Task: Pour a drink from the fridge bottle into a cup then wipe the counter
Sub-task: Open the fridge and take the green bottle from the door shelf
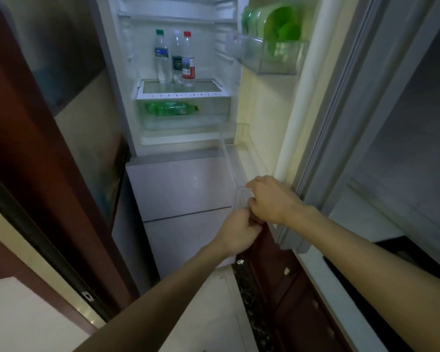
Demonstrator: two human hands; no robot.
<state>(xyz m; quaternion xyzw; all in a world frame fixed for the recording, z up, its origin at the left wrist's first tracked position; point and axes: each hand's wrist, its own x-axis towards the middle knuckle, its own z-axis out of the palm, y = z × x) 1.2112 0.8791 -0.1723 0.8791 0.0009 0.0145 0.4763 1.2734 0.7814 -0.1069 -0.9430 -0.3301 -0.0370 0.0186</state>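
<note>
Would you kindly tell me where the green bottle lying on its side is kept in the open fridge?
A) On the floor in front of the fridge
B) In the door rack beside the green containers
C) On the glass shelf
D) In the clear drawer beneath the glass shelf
D: the green bottle lies on its side inside the clear drawer, directly under the glass shelf.
</note>
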